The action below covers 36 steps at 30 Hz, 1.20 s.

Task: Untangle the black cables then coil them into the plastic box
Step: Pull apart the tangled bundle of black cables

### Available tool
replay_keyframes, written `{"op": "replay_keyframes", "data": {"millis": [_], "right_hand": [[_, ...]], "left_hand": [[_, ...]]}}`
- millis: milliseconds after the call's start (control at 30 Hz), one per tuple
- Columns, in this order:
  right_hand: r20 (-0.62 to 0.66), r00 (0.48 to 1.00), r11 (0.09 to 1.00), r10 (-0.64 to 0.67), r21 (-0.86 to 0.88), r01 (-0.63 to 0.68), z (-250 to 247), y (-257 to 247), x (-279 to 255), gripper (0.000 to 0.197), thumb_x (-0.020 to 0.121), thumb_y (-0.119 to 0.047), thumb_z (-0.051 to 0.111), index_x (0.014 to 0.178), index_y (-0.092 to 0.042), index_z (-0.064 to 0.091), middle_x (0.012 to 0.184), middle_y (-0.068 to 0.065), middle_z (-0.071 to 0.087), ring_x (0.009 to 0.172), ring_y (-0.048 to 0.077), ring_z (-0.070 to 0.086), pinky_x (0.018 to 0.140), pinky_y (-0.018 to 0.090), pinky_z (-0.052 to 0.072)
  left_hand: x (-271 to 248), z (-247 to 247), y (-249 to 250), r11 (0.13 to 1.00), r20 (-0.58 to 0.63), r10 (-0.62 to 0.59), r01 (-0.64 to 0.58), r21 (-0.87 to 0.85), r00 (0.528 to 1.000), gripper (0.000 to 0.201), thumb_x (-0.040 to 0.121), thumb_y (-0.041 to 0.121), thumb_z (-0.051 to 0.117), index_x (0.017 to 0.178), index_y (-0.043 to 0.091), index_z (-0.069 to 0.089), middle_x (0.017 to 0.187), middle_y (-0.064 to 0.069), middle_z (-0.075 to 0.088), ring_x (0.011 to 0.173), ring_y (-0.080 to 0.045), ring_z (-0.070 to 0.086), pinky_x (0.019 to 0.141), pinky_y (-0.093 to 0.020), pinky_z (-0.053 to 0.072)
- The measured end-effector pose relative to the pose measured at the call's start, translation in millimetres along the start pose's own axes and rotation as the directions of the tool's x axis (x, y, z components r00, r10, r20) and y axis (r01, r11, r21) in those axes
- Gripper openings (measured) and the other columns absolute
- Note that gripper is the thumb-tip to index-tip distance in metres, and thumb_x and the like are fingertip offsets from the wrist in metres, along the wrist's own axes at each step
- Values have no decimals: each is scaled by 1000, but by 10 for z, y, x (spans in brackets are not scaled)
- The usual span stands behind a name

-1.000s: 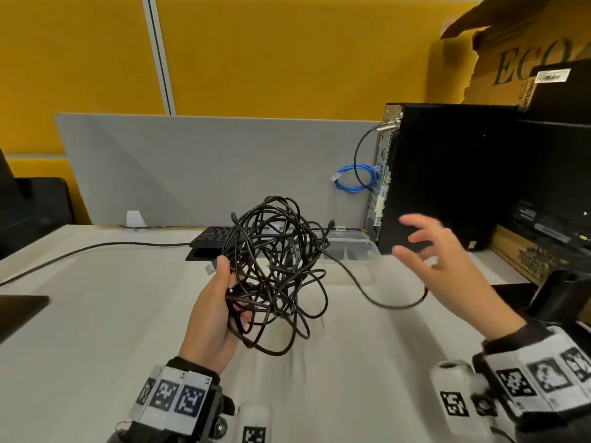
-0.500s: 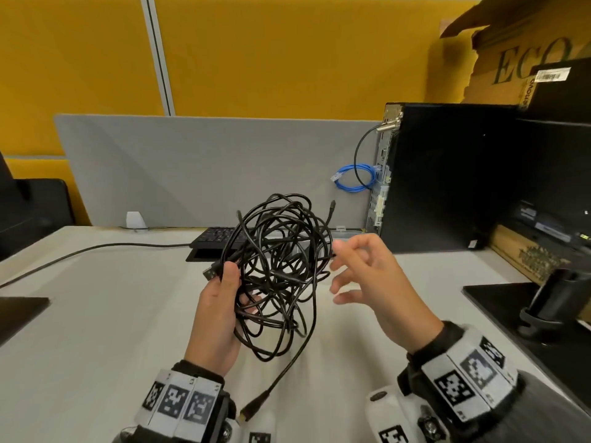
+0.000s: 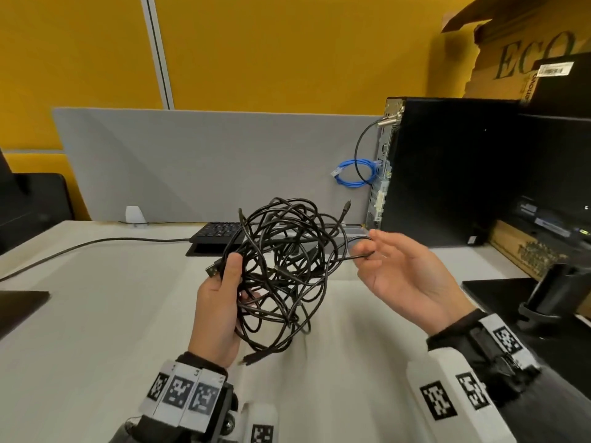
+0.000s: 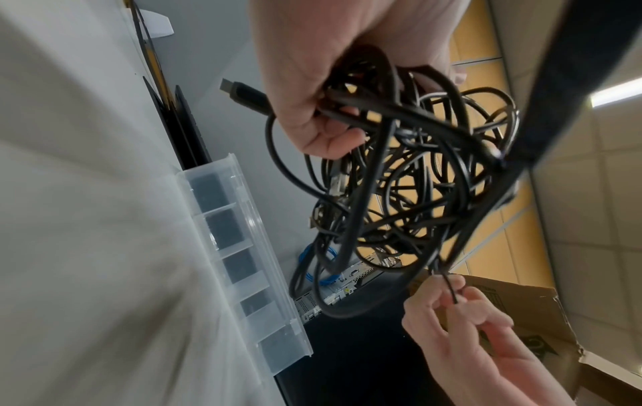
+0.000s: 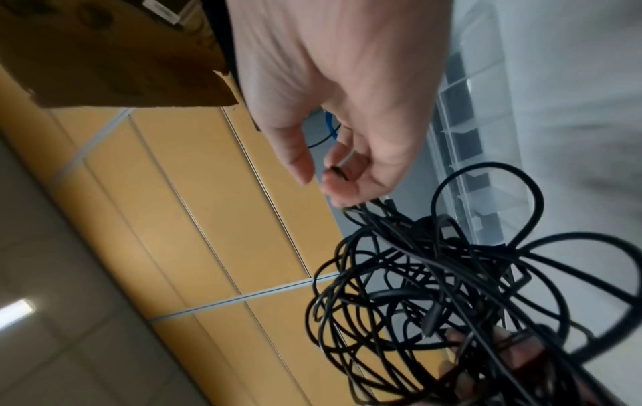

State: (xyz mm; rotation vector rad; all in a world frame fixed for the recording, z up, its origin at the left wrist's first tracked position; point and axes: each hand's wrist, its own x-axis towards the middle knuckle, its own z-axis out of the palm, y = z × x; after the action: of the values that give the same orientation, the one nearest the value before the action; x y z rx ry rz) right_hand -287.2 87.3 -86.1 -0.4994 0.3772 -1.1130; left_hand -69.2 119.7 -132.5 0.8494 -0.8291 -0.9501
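Left hand (image 3: pixel 220 311) closes around one side of the tangle of black cables (image 3: pixel 284 270), holding it clear above the table (image 3: pixel 96 314); right hand (image 3: pixel 406 276) pinches a single strand (image 3: pixel 347 258) where it leaves the tangle's right edge. The strand runs roughly sideways from bundle to grip, so a pull away from the left hand would probably draw it free. The plastic box (image 4: pixel 250 263) lies on the table just beyond the tangle, nearer the right hand.

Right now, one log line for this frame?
stage: untangling | left hand: grips black cable tangle | right hand: pinches one strand | plastic box: no cables
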Motion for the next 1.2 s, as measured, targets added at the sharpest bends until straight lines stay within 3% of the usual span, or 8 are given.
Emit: {"op": "replay_keyframes", "data": {"millis": [200, 333, 500, 633, 733, 933, 1100, 1200], "right_hand": [[7, 967, 967, -255, -22, 255, -28, -55, -99, 29, 79, -20, 68, 106, -21, 56, 80, -1, 59, 55, 5, 48, 41, 11, 39], [-73, 811, 805, -581, -200, 559, 52, -62, -126, 39, 92, -17, 51, 125, -36, 47, 113, 2, 62, 63, 4, 51, 44, 12, 37], [27, 768, 655, -640, -503, 564, 149, -35, -122, 35, 90, -18, 52, 118, -39, 51, 120, 15, 59, 45, 5, 28, 38, 12, 26], [337, 678, 226, -653, -768, 600, 233, -61, -137, 37, 100, -16, 34, 127, -40, 43, 124, -11, 61, 46, 5, 28, 42, 11, 28], [479, 632, 42, -609, -777, 628, 275, -60, -132, 38, 100, -13, 31, 128, -35, 45, 83, -5, 63, 46, 6, 31, 41, 13, 30], [81, 659, 286, -748, -856, 431, 87, -78, 37, 38, 98, -2, 31, 124, -22, 50, 68, -9, 51, 43, 4, 37, 39, 16, 34], [42, 908, 599, -418, -739, 309, 34, -56, 77, 27, 97, -22, 44, 118, -26, 61, 84, 7, 44, 48, 5, 31, 43, 14, 33], [50, 918, 663, -394, -676, 322, 58, -73, 74, 28, 97, -20, 41, 115, -27, 61, 96, -1, 52, 49, 6, 30, 43, 15, 34]], "left_hand": [[11, 2, 17, 999, -5, -36, 36, 38, 999, 57, 70, 54, 50, 97, 6, 66, 87, -12, 72, 77, -22, 67, 70, -31, 55], [39, -18, 13, 996, -49, -79, 81, 44, 996, 54, 83, 52, 46, 105, 6, 65, 102, -15, 71, 87, -24, 68, 75, -31, 53], [40, -28, 39, 993, -77, -97, 102, 62, 992, 48, 85, 51, 48, 101, 9, 66, 97, -10, 73, 90, -23, 70, 81, -37, 53], [53, -57, 0, 979, -74, -116, 126, 158, 991, 52, 86, 54, 47, 99, 8, 68, 96, -12, 73, 86, -23, 69, 81, -40, 52], [66, -69, -33, 959, -70, -174, 185, 213, 982, 58, 86, 58, 44, 96, 6, 67, 96, -17, 71, 78, -24, 64, 78, -40, 51], [24, -39, 69, 989, 20, -111, 108, 98, 994, 62, 73, 63, 44, 100, 13, 68, 99, -12, 72, 96, -27, 68, 88, -41, 51], [27, -71, 79, 989, 67, -93, 84, 118, 993, 56, 72, 61, 39, 85, 16, 69, 91, -10, 74, 89, -23, 70, 78, -32, 52], [20, -60, 72, 989, 120, -78, 62, 131, 990, 54, 80, 57, 32, 85, 15, 66, 77, 0, 74, 77, -13, 70, 73, -24, 52]]}}
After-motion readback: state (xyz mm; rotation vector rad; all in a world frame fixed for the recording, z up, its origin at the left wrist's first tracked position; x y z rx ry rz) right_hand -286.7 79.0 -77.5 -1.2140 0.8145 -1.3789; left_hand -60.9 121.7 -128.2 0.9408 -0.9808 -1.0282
